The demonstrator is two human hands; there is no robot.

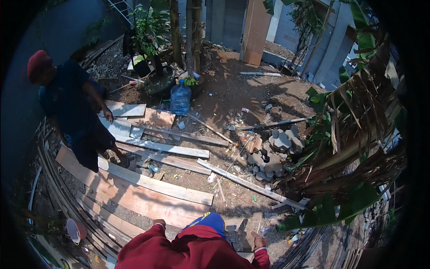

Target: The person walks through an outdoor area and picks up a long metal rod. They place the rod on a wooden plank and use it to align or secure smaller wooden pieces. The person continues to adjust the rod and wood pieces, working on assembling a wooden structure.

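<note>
My left hand (159, 222) hangs low beside my body, close to the near end of a wide plywood board (152, 207). Its fingers are mostly hidden, and nothing shows in it. On the other side, my right hand (259, 241) hangs with the thumb apart from the fingers and no object visible in it. Rubble-strewn ground lies below that hand. Long pale planks (161, 147) are laid out ahead to the left. One narrow plank (251, 184) lies slantwise in front of me.
Another person (74, 107) in dark clothes and a red cap stands among the boards at left. A blue water jug (180, 98) stands by the trees. Broken paving blocks (273, 154) and banana plants (354, 130) are at right. A pink bucket (76, 231) sits near left.
</note>
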